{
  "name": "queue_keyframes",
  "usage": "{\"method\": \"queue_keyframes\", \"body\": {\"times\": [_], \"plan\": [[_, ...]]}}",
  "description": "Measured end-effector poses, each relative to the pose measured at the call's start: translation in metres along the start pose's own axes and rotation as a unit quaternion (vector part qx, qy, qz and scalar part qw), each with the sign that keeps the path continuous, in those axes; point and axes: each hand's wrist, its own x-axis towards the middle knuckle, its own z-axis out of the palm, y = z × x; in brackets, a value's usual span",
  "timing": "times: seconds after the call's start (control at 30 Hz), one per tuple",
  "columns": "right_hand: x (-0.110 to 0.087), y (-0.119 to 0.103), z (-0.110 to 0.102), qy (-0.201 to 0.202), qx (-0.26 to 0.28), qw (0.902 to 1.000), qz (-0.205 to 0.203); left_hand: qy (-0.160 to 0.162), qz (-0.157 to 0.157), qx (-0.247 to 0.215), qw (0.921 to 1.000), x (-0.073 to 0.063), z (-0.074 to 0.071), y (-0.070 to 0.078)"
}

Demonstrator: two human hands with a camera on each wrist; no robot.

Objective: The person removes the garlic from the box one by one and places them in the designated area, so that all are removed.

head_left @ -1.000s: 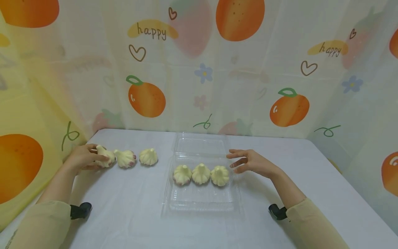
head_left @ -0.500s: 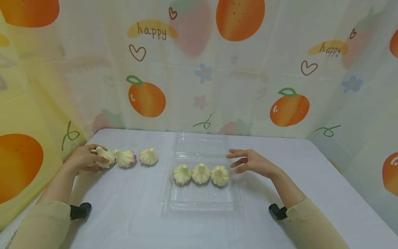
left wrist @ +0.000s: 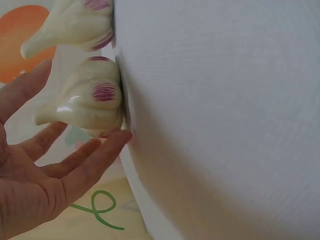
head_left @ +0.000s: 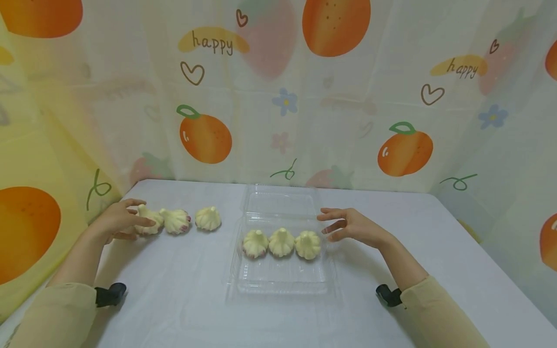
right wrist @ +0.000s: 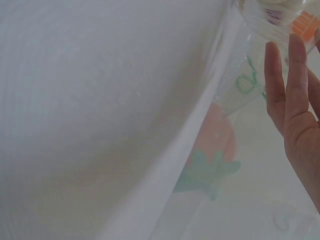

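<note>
L grip (head_left: 118,220): fingers spread loosely around leftmost garlic bulb (left wrist: 87,100).
R grip (head_left: 353,226): loose, unclosed, just beside clear plastic box (head_left: 283,276) w/ 3 bulbs (head_left: 282,244).

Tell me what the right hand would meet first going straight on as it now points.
The right hand would probably meet the right side of the open clear plastic clamshell container first. The hand's height is hard to judge, so it might pass over it.
</note>
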Motion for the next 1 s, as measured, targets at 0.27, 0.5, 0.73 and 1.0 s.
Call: {"method": "queue_keyframes", "body": {"times": [0.27, 0.5, 0.73, 1.0], "plan": [[0.000, -0.001, 0.000, 0.001, 0.000, 1.0000, -0.001, 0.054, 0.029, 0.017, 0.9979, -0.004, -0.001, 0.009], [0.000, -0.002, 0.000, 0.001, -0.002, 1.0000, -0.002, 0.110, 0.060, 0.023, 0.9918, -0.005, -0.001, 0.017], [0.000, -0.002, 0.001, 0.000, 0.003, 1.0000, -0.001, 0.141, 0.086, 0.038, 0.9855, -0.008, 0.003, 0.030], [0.000, -0.001, 0.001, -0.001, 0.006, 1.0000, 0.001, 0.182, 0.128, 0.037, 0.9742, -0.018, 0.017, 0.060]]}}
